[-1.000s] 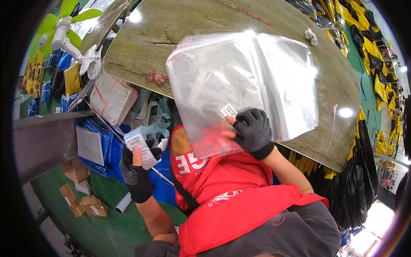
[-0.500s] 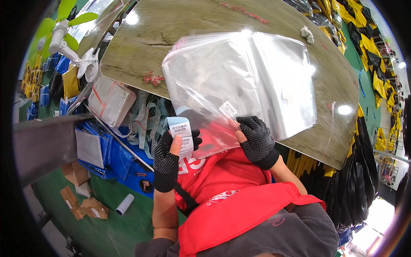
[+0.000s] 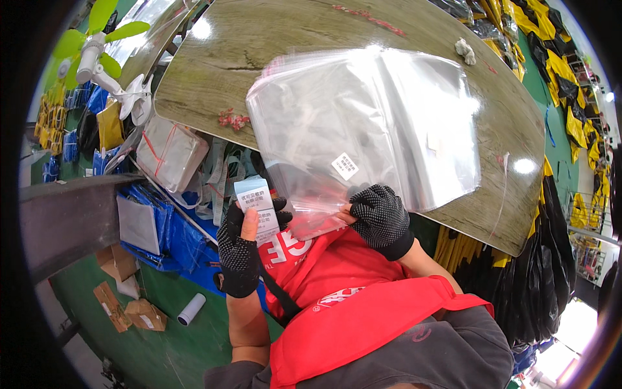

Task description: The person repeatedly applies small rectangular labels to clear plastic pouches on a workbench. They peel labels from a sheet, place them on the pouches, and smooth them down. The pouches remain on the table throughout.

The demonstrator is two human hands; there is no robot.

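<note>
My left hand [image 3: 241, 256], in a black dotted glove with bare fingertips, is closed on a strip of white printed labels [image 3: 260, 211], thumb across its front. The strip's upper end is pale blue. To its right, my right hand [image 3: 382, 220], gloved the same way, pinches the near edge of a clear plastic bag [image 3: 311, 209]. This bag lies at the top of a fanned stack of clear plastic bags [image 3: 427, 129] and overhangs the table edge in front of my red apron. A small white label [image 3: 345, 166] sits tilted on the bag, just beyond my right fingers.
The stack rests on a wood-grain table [image 3: 214, 71] with red scraps [image 3: 232, 119] along its edge. At left stand a green-bladed fan [image 3: 91, 55], a tied bundle of clear bags [image 3: 170, 152] and blue packages [image 3: 165, 227]. Boxes [image 3: 144, 314] and a white roll [image 3: 191, 309] lie on the green floor.
My right hand has shifted left and slightly toward me along the bag's edge. The label on the bag now shows flatter and fuller. My left hand has moved a little left with the strip.
</note>
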